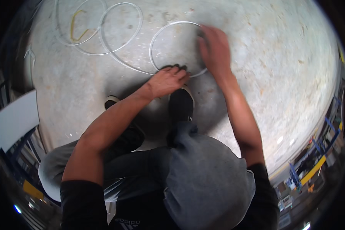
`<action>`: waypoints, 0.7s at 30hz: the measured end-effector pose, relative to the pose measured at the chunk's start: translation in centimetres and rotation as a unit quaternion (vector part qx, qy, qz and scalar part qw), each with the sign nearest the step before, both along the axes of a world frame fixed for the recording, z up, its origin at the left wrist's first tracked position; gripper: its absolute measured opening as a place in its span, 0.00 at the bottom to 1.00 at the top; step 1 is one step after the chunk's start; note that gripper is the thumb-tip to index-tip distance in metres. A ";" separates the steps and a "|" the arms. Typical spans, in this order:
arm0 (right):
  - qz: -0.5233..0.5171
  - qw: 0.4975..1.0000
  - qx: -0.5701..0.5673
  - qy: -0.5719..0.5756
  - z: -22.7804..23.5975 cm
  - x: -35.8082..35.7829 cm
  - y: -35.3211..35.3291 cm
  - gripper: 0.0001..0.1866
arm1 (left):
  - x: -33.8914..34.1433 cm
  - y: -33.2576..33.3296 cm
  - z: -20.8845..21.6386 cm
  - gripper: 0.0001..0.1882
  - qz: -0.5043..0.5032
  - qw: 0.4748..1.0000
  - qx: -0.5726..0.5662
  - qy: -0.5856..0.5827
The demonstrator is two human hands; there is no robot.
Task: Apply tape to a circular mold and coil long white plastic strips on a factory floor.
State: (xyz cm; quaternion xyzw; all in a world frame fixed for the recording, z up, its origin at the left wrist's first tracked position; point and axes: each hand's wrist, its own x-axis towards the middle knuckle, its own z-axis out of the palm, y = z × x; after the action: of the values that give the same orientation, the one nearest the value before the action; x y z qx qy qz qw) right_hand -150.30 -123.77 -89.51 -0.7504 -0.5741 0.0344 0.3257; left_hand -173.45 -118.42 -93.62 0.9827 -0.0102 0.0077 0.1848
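Note:
A thin whitish wire lies in wide loops on the concrete floor, with one ring in front of me and further coils at the far left. My left hand is over the near side of the front ring, just beyond my shoe, its fingers curled down on the wire. On the ring's right side is my right hand, smeared by motion, so its grip does not show. Part of the ring is hidden behind both hands.
A yellow bent strip lies within the far-left coils. My shoe stands close to the front ring. At the left is a white panel by blue framing; cluttered blue and yellow racks line the right edge of the concrete floor.

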 end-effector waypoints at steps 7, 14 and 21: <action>0.151 0.967 -0.171 0.110 -3.4 -2.8 -12.0 0.20 | 0.1 0.2 -0.6 0.22 0.006 1.000 -0.023 -0.018; 0.279 0.896 -0.340 -0.055 1.2 12.2 -5.4 0.22 | -0.4 3.0 0.5 0.21 -0.071 0.991 0.079 -0.080; 0.235 0.956 -0.170 -0.050 2.8 1.8 -3.6 0.25 | 0.0 1.4 0.0 0.10 0.033 0.994 0.073 -0.069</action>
State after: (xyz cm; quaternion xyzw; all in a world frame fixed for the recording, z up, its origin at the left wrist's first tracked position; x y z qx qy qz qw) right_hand -148.55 -127.38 -86.74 -0.6396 -0.7352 0.1693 0.1471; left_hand -173.46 -117.05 -93.59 0.9904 0.0094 0.0812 0.1114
